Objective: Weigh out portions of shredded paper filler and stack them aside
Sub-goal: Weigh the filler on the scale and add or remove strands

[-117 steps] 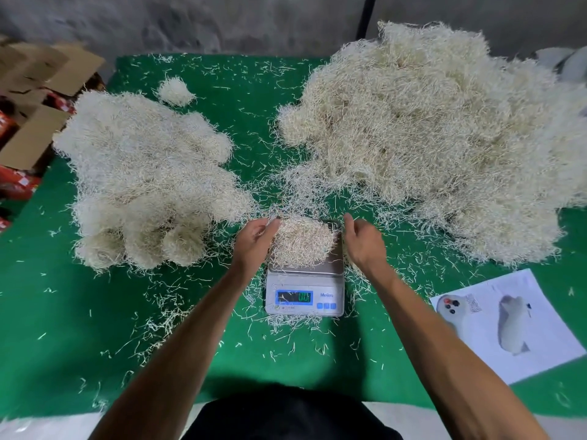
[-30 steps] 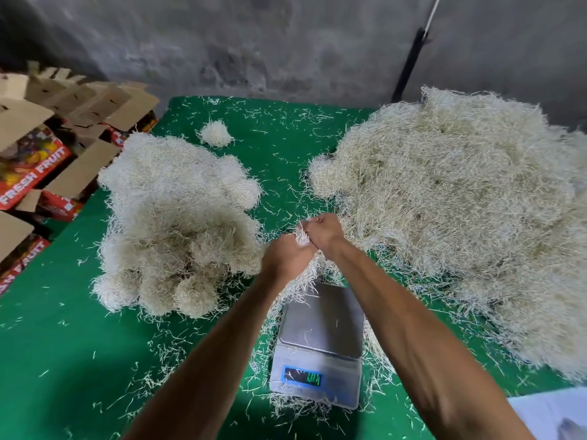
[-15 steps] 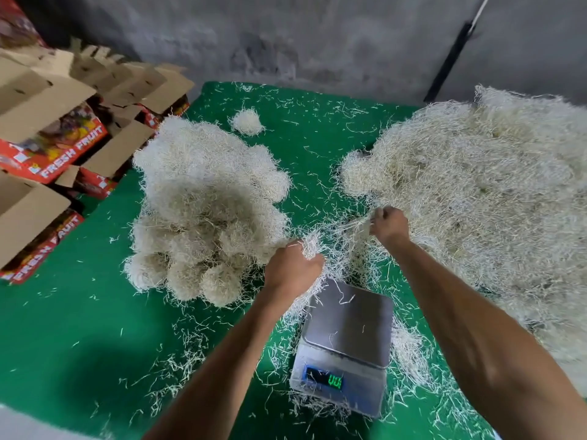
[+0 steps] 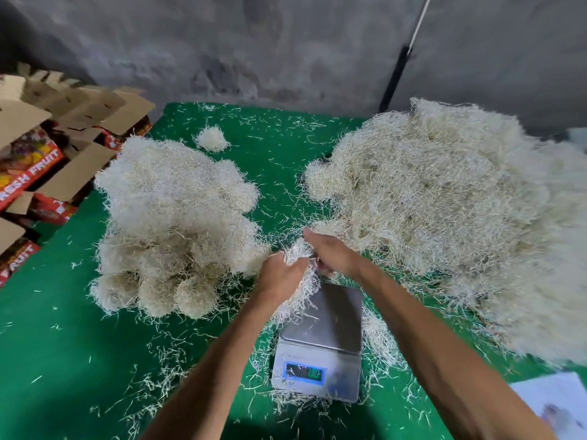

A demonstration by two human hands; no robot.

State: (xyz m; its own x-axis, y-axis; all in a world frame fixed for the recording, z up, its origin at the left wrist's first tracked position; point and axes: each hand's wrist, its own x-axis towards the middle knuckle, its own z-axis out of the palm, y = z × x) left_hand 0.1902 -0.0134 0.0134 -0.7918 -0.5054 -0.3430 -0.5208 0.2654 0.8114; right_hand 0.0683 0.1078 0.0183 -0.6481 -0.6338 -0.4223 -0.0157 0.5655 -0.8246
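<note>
A wad of shredded paper filler (image 4: pixel 300 274) hangs just above the far left corner of the scale (image 4: pixel 322 338), whose steel pan is bare apart from a few strands. My left hand (image 4: pixel 281 277) grips the wad from the left. My right hand (image 4: pixel 333 254) pinches strands at its top right. A big loose heap of filler (image 4: pixel 451 217) spreads to the right. The stack of rounded portions (image 4: pixel 171 227) lies to the left, close to my left hand.
A green table cover (image 4: pixel 63 360) strewn with stray strands lies under everything. One small tuft (image 4: pixel 212 138) sits at the back. Cardboard fruit boxes (image 4: pixel 47 154) stand beyond the left edge. A white printed sheet (image 4: pixel 559 404) lies at the near right. A grey wall rises behind.
The weighed portion has left the scale pan. In the last half second my right hand came back from the big heap to my left hand, and both now hold one wad together.
</note>
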